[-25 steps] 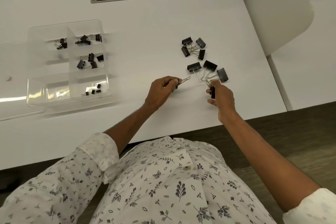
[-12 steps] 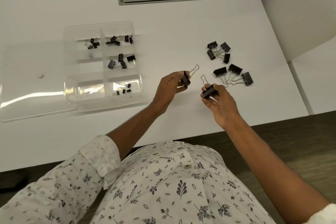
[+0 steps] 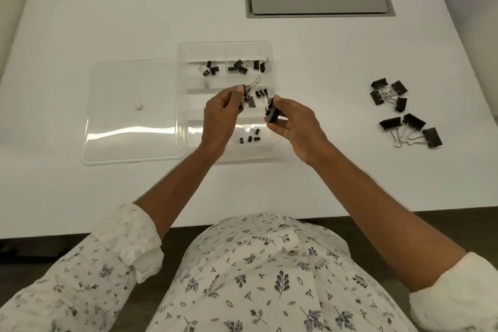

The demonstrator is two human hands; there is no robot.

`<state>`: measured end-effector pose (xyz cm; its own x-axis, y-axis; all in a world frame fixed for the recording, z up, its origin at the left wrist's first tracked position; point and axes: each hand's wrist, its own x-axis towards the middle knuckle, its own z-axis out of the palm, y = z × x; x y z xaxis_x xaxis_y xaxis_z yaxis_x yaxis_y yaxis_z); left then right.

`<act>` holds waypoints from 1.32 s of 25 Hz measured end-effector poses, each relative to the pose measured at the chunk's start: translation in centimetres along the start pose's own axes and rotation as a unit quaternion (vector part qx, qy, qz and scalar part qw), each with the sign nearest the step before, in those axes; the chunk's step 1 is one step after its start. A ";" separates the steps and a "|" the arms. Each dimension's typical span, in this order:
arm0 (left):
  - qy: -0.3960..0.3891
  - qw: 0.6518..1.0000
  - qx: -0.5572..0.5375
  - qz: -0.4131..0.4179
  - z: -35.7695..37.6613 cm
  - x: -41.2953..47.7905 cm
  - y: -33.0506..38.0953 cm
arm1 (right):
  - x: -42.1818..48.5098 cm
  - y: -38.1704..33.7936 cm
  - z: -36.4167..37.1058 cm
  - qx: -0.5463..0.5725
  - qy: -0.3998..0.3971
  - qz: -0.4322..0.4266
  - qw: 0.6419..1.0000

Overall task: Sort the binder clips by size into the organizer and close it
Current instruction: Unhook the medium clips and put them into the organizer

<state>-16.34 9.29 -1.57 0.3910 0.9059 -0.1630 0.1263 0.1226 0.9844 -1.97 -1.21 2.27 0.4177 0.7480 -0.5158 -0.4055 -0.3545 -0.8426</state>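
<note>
Both hands hang over the clear organizer [image 3: 224, 47], middle row. Left hand [image 3: 219, 116] pinches one binder clip [image 3: 246, 90]; right hand [image 3: 292, 121] pinches a second clip [image 3: 272, 113]. Open lid [image 3: 132, 113] lies left of organizer; loose clips [image 3: 401, 110] well right on bench [image 3: 323, 183].

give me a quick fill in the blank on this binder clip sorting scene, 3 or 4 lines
1. Each hand, the left hand and the right hand, holds one binder ____.
2. The loose clips on the table lie to the ____ of the organizer.
3. The organizer's lid lies flat on its ____ side.
4. The loose clips form ____ clusters.

Missing words: clip; right; left; two
</note>
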 end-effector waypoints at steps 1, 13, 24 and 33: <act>0.019 0.998 0.051 0.037 -1.9 0.7 -0.2 | 0.8 -0.2 1.8 -0.044 -0.010 -0.020 0.999; -0.072 0.891 0.378 0.240 -12.3 7.2 -0.9 | 9.1 0.8 10.9 -0.472 0.061 -0.277 0.835; -0.136 0.873 0.416 0.216 -13.7 8.0 -1.2 | 8.7 2.2 10.5 -0.531 -0.031 -0.297 0.793; -0.095 0.894 0.373 0.228 -10.5 5.8 -1.0 | 5.6 2.8 5.0 -0.510 0.043 -0.362 0.779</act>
<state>-23.73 18.67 -2.82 0.6959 0.6989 0.1650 0.4603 -0.6104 0.6446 -4.83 4.77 -2.25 0.3084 0.9339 0.1808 0.8001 -0.1519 -0.5802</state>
